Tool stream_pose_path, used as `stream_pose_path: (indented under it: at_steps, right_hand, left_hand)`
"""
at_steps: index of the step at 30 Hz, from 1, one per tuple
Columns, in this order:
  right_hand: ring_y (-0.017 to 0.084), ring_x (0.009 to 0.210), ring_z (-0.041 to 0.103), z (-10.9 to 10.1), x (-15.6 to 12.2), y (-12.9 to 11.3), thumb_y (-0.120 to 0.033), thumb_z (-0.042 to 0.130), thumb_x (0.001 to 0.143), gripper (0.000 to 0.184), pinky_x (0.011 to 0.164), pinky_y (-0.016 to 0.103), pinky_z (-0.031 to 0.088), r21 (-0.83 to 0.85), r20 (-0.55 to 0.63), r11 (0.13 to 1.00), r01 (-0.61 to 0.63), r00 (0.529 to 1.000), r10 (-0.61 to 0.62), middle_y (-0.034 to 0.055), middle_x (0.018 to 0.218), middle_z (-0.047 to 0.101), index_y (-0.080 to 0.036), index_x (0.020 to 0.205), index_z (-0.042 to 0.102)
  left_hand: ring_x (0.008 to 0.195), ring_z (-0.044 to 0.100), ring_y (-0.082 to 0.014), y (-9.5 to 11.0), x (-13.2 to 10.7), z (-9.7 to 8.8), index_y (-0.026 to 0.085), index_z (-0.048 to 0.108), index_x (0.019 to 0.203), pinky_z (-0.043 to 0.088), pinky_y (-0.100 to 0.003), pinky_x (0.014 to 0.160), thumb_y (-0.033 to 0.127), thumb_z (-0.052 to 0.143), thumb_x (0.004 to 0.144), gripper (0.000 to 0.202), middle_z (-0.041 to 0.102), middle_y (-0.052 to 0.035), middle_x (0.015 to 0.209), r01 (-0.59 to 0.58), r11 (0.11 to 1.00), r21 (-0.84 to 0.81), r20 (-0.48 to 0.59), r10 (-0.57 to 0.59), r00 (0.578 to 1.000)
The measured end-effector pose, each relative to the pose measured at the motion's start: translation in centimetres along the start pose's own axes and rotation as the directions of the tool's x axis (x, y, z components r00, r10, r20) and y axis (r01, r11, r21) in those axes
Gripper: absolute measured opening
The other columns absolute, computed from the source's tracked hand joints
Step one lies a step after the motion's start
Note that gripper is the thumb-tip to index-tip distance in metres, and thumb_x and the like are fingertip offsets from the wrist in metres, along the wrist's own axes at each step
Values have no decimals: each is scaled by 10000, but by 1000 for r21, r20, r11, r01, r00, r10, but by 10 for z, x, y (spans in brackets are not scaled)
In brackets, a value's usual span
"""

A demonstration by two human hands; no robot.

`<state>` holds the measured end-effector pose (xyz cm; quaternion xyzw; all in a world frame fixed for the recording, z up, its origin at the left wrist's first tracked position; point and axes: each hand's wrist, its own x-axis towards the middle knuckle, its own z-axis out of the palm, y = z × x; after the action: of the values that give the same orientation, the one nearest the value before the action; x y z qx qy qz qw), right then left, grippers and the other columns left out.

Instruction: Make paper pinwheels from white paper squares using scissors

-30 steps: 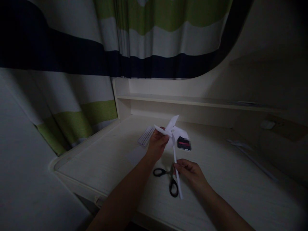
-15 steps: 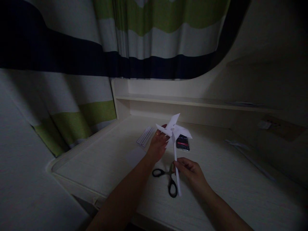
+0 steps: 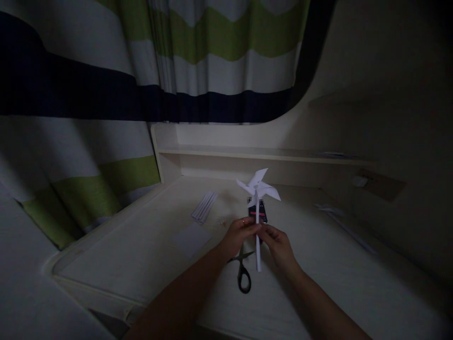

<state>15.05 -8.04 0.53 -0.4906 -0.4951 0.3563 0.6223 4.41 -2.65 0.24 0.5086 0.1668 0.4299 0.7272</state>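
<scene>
A white paper pinwheel [image 3: 259, 185] stands upright in front of me on a rolled white paper stick [image 3: 258, 257]. My left hand [image 3: 240, 236] pinches the stick from the left, roughly at its middle. From the right, my right hand [image 3: 278, 243] grips the stick at nearly the same height. Below my left hand lies a pair of scissors [image 3: 244, 279] with spread blades and black handles; one handle is mostly hidden by my wrist. A dark phone [image 3: 262, 215] with a red band on its screen sits behind the pinwheel, partly covered.
Several rolled paper sticks [image 3: 205, 206] lie left of my hands on the pale desk [image 3: 148, 236], with a square sheet of paper [image 3: 192, 239] in front of them. A shelf [image 3: 247, 153] runs along the back under a striped curtain [image 3: 226, 71]. A brown envelope-like piece [image 3: 384, 184] is at the right.
My left hand has moved from the pinwheel's blades down to the stick, where both hands now meet. The view has shifted a little, and the blades have turned slightly.
</scene>
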Motion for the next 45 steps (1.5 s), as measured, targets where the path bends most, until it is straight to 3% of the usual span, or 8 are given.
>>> stream_pose_path:
  at_steps: [5, 13, 24, 29, 32, 36, 43, 45]
  right_hand:
    - [111, 496, 462, 2, 5, 12, -488, 621, 633, 346, 506, 247, 370, -22, 85, 999, -44, 995, 45, -4, 510, 534, -148, 576, 584]
    - [138, 554, 530, 0, 9, 22, -438, 696, 546, 329, 556, 269, 414, -69, 44, 996, -48, 998, 51, 11, 601, 597, -150, 684, 616]
    - [149, 554, 511, -3, 10, 44, -363, 635, 630, 217, 544, 271, 401, -314, 24, 947, 64, 998, -60, 20, 606, 590, -154, 689, 632]
    - [161, 590, 522, -4, 8, 40, -330, 598, 664, 172, 578, 279, 400, -392, 47, 913, 115, 993, -105, 26, 642, 586, -169, 710, 634]
    - [161, 599, 528, -3, 4, 30, -319, 564, 696, 182, 597, 280, 398, -515, 74, 837, 183, 983, -170, 36, 694, 593, -171, 772, 636]
    - [160, 648, 557, 3, -3, 21, -276, 453, 772, 211, 625, 268, 404, -730, 141, 632, 259, 962, -232, 57, 764, 606, -159, 844, 614]
    - [135, 711, 579, 3, -1, 17, -228, 451, 761, 175, 654, 215, 397, -893, 18, 439, 97, 983, -181, 42, 807, 618, -157, 822, 599]
    - [141, 755, 586, -9, 5, 17, -241, 442, 773, 193, 662, 214, 393, -920, -51, 392, 17, 985, -164, 48, 842, 623, -164, 844, 605]
  left_hand:
    - [524, 480, -91, 2, 3, -1, 105, 630, 640, 371, -223, 543, 330, 694, 600, 238, 551, -15, 573, -10, 997, 81, -151, 22, 988]
    - [550, 461, -92, 16, 4, -10, 116, 643, 635, 340, -213, 549, 380, 707, 565, 281, 543, -2, 563, -91, 973, 210, -320, 157, 934]
    - [651, 531, -137, 9, 6, -10, 133, 688, 698, 383, -269, 694, 340, 714, 553, 254, 633, -29, 669, -105, 977, 187, -314, 161, 936]
    - [660, 539, -141, 8, 7, -10, 134, 694, 701, 384, -275, 709, 335, 718, 547, 255, 641, -36, 679, -97, 981, 170, -313, 148, 938]
    - [656, 535, -139, 7, 7, -11, 129, 690, 694, 382, -268, 697, 340, 711, 557, 253, 638, -35, 677, -95, 977, 191, -299, 150, 942]
    - [669, 532, -140, 5, 8, -12, 124, 680, 706, 380, -260, 692, 356, 697, 573, 267, 631, -30, 682, -88, 967, 238, -276, 155, 949]
    - [703, 530, -126, -3, 11, -12, 132, 647, 916, 390, -241, 672, 380, 642, 626, 382, 635, -46, 817, -54, 945, 321, -189, 120, 975]
    - [700, 536, -132, -7, 14, -19, 122, 621, 973, 406, -251, 658, 398, 626, 633, 437, 634, -70, 855, 3, 930, 368, -235, 90, 968]
